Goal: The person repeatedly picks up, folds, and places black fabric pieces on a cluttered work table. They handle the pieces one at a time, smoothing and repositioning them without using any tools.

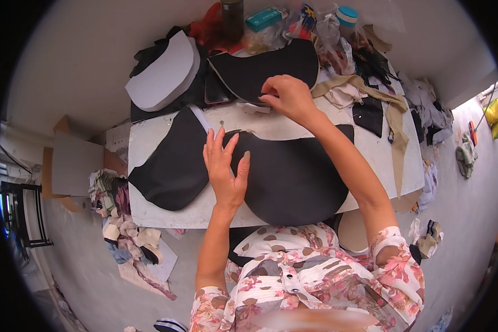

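A large black curved panel [296, 180] lies at the table's near edge, in front of my body. My left hand [225, 174] is over its left side with fingers stretched apart, holding nothing visible. Left of that hand is another black shaped panel [174, 163], with a white strip [199, 117] at its upper edge. My right hand [289, 97] reaches to the near edge of a far black crescent-shaped piece [279, 63] with a pale rim. Its fingers are curled together; whatever they may grip is hidden.
White curved pieces [163, 74] are stacked at the far left beside a dark flat rectangular object [218, 91]. Along the back stand a teal box [264, 19], a blue-lidded tub [347, 16] and plastic bags. Beige fabric strips [395, 138] drape the right side. Fabric scraps [130, 238] lie lower left.
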Action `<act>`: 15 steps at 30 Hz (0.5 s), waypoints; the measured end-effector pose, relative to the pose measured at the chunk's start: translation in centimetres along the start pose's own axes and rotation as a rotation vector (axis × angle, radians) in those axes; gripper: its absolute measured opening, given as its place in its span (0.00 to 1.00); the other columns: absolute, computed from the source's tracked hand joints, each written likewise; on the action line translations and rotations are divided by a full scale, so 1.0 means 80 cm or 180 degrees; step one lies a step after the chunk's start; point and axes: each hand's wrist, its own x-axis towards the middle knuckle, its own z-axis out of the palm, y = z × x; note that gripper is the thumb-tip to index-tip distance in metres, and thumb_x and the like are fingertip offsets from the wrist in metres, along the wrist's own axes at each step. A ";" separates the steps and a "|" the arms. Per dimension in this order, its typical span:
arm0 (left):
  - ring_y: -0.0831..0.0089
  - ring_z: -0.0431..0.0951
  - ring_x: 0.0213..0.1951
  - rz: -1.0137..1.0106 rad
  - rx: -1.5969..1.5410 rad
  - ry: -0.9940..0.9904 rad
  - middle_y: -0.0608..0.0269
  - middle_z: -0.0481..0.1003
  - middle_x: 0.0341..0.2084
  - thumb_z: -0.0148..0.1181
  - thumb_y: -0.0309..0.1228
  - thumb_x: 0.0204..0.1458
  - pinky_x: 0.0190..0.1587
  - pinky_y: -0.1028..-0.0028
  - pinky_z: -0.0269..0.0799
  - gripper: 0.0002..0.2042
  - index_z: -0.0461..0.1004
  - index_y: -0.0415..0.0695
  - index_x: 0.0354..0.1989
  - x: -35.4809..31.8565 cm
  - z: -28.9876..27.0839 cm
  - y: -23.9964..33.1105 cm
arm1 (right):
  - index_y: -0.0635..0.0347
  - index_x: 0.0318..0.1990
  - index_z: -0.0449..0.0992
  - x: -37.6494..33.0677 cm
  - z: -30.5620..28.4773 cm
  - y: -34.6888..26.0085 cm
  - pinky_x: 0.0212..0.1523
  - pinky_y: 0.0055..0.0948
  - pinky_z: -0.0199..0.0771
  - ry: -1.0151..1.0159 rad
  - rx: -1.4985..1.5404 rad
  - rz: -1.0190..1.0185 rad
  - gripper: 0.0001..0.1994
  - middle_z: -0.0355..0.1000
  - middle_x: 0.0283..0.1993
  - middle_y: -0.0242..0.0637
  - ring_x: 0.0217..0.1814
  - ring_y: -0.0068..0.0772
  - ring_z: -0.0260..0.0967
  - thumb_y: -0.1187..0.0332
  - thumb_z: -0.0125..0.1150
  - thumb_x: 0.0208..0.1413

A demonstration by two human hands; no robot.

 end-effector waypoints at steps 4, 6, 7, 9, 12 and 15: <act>0.56 0.69 0.59 -0.0188 -0.0546 0.0422 0.52 0.76 0.48 0.59 0.29 0.56 0.60 0.62 0.62 0.10 0.78 0.38 0.44 0.027 -0.009 -0.009 | 0.57 0.30 0.78 0.044 0.056 0.023 0.38 0.39 0.72 0.0061 -0.0899 -0.0151 0.08 0.74 0.30 0.35 0.39 0.40 0.72 0.65 0.67 0.47; 0.62 0.73 0.54 -0.0746 -0.1357 0.0548 0.55 0.78 0.45 0.59 0.28 0.57 0.57 0.67 0.66 0.09 0.78 0.37 0.43 0.029 -0.006 -0.030 | 0.56 0.29 0.79 0.050 0.067 0.026 0.39 0.39 0.72 -0.0103 -0.0773 -0.0071 0.06 0.75 0.31 0.35 0.40 0.41 0.72 0.65 0.65 0.47; 0.65 0.75 0.52 -0.1009 -0.1773 0.0600 0.56 0.78 0.43 0.59 0.27 0.57 0.55 0.70 0.68 0.08 0.78 0.37 0.42 0.033 -0.005 -0.039 | 0.56 0.28 0.79 0.053 0.068 0.030 0.40 0.39 0.72 -0.0178 -0.0718 -0.0020 0.05 0.75 0.31 0.35 0.41 0.41 0.72 0.66 0.65 0.47; 0.72 0.77 0.45 -0.1685 -0.2460 0.0432 0.57 0.78 0.42 0.56 0.31 0.60 0.50 0.74 0.71 0.11 0.77 0.35 0.43 0.050 -0.006 -0.038 | 0.56 0.29 0.80 0.052 0.065 0.032 0.40 0.41 0.73 -0.0187 -0.0598 0.0069 0.04 0.76 0.32 0.38 0.40 0.43 0.73 0.67 0.62 0.48; 0.69 0.78 0.43 -0.2273 -0.3176 0.0078 0.55 0.78 0.39 0.56 0.40 0.61 0.45 0.72 0.75 0.18 0.73 0.36 0.48 0.078 0.016 -0.071 | 0.57 0.31 0.81 0.053 0.051 0.027 0.40 0.41 0.73 -0.0293 -0.0295 0.0224 0.05 0.76 0.32 0.40 0.39 0.45 0.74 0.68 0.61 0.49; 0.67 0.79 0.43 -0.3165 -0.3622 -0.0512 0.55 0.78 0.40 0.57 0.49 0.58 0.44 0.69 0.76 0.25 0.72 0.36 0.50 0.111 0.036 -0.082 | 0.58 0.33 0.80 0.044 0.028 0.012 0.39 0.40 0.72 -0.0431 -0.0058 0.0153 0.06 0.76 0.32 0.41 0.38 0.46 0.74 0.68 0.61 0.49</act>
